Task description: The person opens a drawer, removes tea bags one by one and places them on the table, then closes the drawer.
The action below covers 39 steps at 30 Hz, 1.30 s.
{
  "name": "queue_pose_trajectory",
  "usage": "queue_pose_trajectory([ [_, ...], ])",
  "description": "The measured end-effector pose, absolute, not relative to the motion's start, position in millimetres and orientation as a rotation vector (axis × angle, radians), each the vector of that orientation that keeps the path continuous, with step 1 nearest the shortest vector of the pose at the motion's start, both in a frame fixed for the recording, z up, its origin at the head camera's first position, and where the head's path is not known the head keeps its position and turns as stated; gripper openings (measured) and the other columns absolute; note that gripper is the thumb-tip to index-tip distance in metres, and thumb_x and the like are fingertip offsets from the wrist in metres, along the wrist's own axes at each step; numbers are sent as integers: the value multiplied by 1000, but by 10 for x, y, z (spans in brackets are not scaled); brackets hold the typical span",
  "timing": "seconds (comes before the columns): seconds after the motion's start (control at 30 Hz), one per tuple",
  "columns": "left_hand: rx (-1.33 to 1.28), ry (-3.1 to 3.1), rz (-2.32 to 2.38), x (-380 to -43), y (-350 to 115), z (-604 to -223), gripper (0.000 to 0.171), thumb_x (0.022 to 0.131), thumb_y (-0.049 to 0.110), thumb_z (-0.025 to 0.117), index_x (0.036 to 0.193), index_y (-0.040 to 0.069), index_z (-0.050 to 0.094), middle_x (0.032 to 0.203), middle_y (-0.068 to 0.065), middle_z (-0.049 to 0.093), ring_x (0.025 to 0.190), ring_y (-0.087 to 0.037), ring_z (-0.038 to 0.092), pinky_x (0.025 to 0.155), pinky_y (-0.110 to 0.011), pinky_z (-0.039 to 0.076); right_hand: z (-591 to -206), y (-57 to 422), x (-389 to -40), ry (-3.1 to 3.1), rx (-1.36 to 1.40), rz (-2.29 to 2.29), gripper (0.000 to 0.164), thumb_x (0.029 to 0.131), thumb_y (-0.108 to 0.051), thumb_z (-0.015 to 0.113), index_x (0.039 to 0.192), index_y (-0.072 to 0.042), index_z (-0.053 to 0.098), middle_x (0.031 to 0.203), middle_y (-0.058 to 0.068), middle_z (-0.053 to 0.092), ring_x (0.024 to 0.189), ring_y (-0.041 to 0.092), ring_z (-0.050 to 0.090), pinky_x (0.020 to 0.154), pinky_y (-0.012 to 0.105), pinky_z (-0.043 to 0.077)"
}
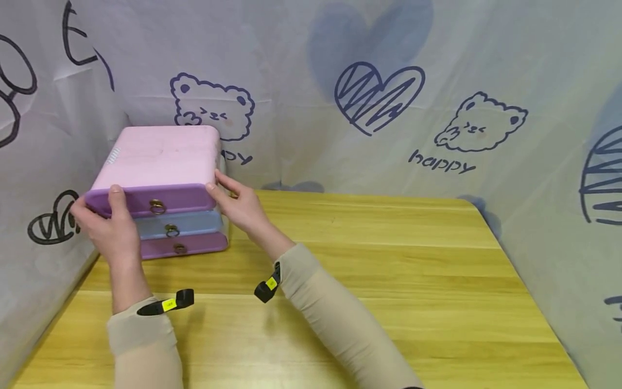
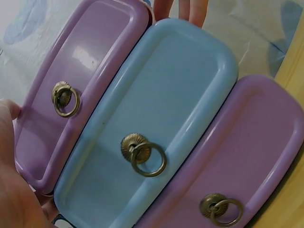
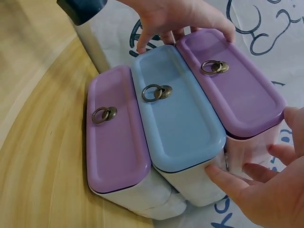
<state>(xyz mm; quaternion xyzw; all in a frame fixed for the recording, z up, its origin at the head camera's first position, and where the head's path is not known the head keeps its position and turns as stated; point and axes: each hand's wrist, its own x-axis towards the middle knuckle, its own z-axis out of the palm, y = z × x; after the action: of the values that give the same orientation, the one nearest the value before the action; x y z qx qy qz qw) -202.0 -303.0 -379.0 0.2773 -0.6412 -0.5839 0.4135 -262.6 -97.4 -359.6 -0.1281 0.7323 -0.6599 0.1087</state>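
Three small drawer boxes stand stacked at the left of the table. The top drawer box (image 1: 165, 156) has a pink body, a purple front and a brass ring pull (image 1: 157, 206). Beneath it come a blue-fronted drawer box (image 2: 156, 90) and a purple-fronted drawer box (image 3: 116, 152), both with pale bodies and ring pulls. My left hand (image 1: 116, 232) grips the top box's left end, thumb over its front edge. At the opposite end, my right hand (image 1: 243, 208) holds it with the thumb at the front corner and fingers along the side, some fingers low near the blue box.
The wood-grain table (image 1: 389, 270) extends to the right of the stack. A pale cloth (image 1: 291, 81) printed with hearts and bears hangs behind and along both sides. Black wrist cameras (image 1: 184, 298) sit on both wrists.
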Motion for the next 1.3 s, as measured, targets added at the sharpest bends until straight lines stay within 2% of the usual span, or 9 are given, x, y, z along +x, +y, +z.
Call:
queue_pose_trajectory([
  [0.13, 664, -1620, -1462, -2030, -2994, -3780, 39, 97, 41, 65, 127, 24, 48, 119, 9, 46, 116, -8, 45, 102, -22, 33, -3610, -862, -2610, 2160, -397, -1971, 52, 102, -42, 67, 152, -33, 55, 154, -11, 53, 119, 12, 65, 83, 24, 59],
  [0.23, 649, -1643, -1471, -2047, -2938, -3777, 34, 96, 42, 66, 121, 26, 49, 113, 10, 47, 111, -8, 47, 99, -22, 35, -3623, -763, -2601, 2168, -395, -1985, 51, 102, -41, 66, 151, -31, 56, 154, -9, 53, 123, 15, 64, 85, 25, 59],
  [0.5, 621, -1748, -1453, -2111, -2784, -3785, 33, 96, 45, 65, 118, 28, 47, 110, 13, 45, 105, -8, 45, 92, -23, 36, -3655, -518, -2580, 2162, -419, -2025, 53, 103, -39, 65, 153, -26, 54, 157, -4, 51, 130, 22, 62, 94, 37, 60],
  [0.67, 550, -1790, -1429, -2160, -2654, -3803, 37, 96, 46, 65, 119, 23, 48, 111, 12, 44, 106, -10, 45, 90, -24, 36, -3697, -356, -2580, 2166, -414, -2059, 53, 103, -37, 65, 153, -26, 54, 155, -1, 53, 129, 22, 62, 96, 42, 59],
  [0.83, 528, -1858, -1423, -2207, -2485, -3791, 47, 97, 48, 64, 127, 15, 49, 114, 7, 45, 103, -11, 45, 87, -24, 37, -3720, -170, -2582, 2154, -399, -2118, 53, 103, -34, 66, 153, -23, 54, 153, 4, 54, 126, 24, 63, 100, 50, 56],
  [0.93, 506, -1899, -1413, -2230, -2382, -3784, 54, 97, 47, 64, 131, 8, 48, 116, 4, 45, 101, -10, 45, 86, -24, 37, -3723, -56, -2579, 2169, -382, -2128, 53, 104, -33, 65, 154, -22, 53, 152, 5, 55, 120, 21, 65, 96, 46, 58],
  [1.07, 452, -1941, -1404, -2261, -2250, -3788, 59, 98, 46, 64, 134, 1, 47, 120, -1, 47, 102, -12, 45, 88, -25, 39, -3726, 98, -2566, 2181, -337, -2143, 52, 105, -33, 64, 154, -22, 53, 151, 5, 55, 115, 19, 64, 94, 42, 58],
  [1.2, 385, -1984, -1422, -2287, -2124, -3799, 63, 100, 47, 63, 137, 0, 46, 127, -9, 49, 108, -17, 47, 95, -31, 42, -3742, 252, -2559, 2179, -290, -2182, 51, 104, -33, 64, 153, -22, 54, 152, 5, 55, 121, 22, 64, 101, 51, 55],
  [1.3, 329, -2017, -1447, -2293, -2034, -3801, 67, 100, 50, 63, 139, -1, 44, 134, -16, 49, 115, -23, 50, 103, -39, 44, -3756, 372, -2554, 2185, -269, -2208, 51, 104, -33, 65, 152, -22, 55, 153, 4, 55, 125, 25, 63, 101, 51, 55],
])
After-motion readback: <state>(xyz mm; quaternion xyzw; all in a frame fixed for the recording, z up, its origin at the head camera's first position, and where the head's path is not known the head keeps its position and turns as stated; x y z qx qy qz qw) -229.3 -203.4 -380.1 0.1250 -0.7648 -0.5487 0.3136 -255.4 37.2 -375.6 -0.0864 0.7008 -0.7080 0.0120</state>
